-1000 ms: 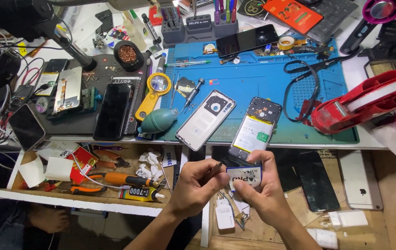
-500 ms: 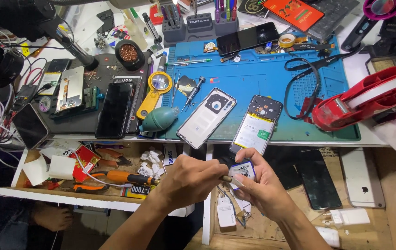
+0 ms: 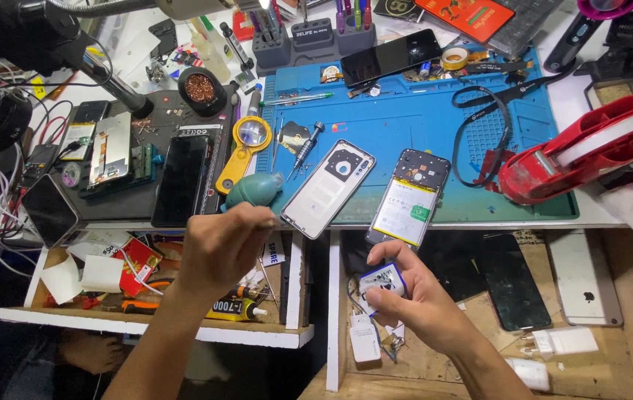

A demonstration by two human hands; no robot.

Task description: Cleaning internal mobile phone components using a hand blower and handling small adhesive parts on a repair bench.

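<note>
— What are the right hand's fingers doing?

— The right hand [image 3: 413, 296] has its fingers curled around a small white part with a dark blue rim [image 3: 383, 280], thumb pressed on its face. It holds the part over the open right drawer [image 3: 627, 355], just below the front edge of the table.

— And the left hand?

— The left hand [image 3: 220, 248] is closed with its fingertips pinched narrow near the table's front edge. Something thin seems to sit between them, but what it is cannot be told. The fingertips touch or nearly touch the teal rubber air blower [image 3: 253, 189].

— What lies closest on the table?

— On the blue work mat [image 3: 405, 104], at its front edge, a white phone back cover [image 3: 327, 189] lies tilted, and just beside it to the right an opened phone [image 3: 409, 200] showing its battery overhangs the edge above the right hand. A yellow magnifier [image 3: 242, 148] lies left of the blower.

— Further out?

— A red tape dispenser [image 3: 583, 152] stands near the table's right edge. The left drawer [image 3: 146, 318] under the left hand holds a glue tube [image 3: 235, 307] and papers. Dark phone screens [image 3: 505, 281] lie in the right drawer.
</note>
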